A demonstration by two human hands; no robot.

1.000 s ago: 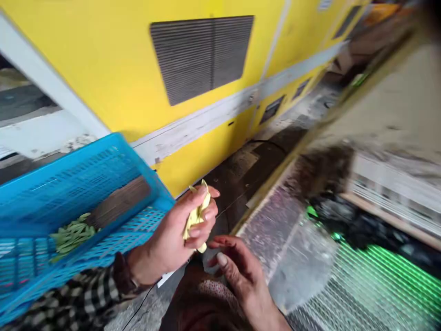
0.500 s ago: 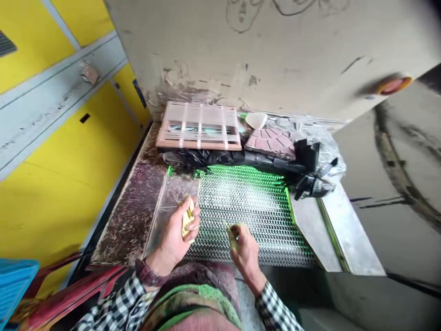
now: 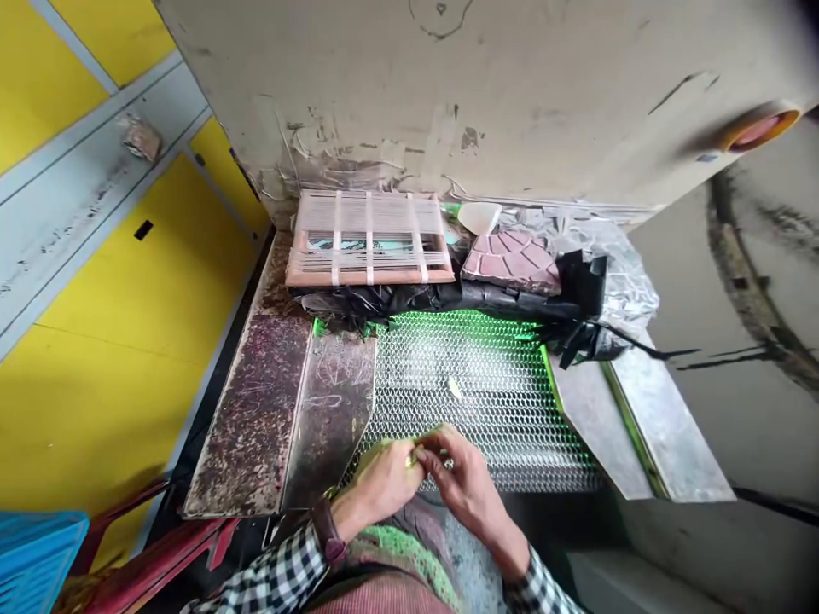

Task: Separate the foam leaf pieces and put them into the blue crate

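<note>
My left hand [image 3: 384, 482] is closed in a fist over the near edge of a metal mesh conveyor belt [image 3: 473, 435]. A bit of something pale yellow shows at its thumb side; the rest is hidden inside the fist. My right hand [image 3: 470, 482] meets it there, thumb and fingertips pinched together against the left hand. Whether those fingertips hold a piece cannot be made out. One small pale yellow piece [image 3: 454, 388] lies on the mesh, beyond both hands.
Behind the belt stands a thread-wound wooden frame [image 3: 377, 277] beside a pinkish slab [image 3: 512, 260]. Black plastic wrapping [image 3: 486, 297] crosses the belt's far end. Metal side plates [image 3: 339, 392] flank the mesh. A blue crate [image 3: 38, 550] sits at lower left; an orange-ringed button [image 3: 761, 132] is at right.
My hands were apart and have come together near the belt's front edge. The left has turned over, hiding its yellow pieces. A pale yellow piece now lies on the mesh.
</note>
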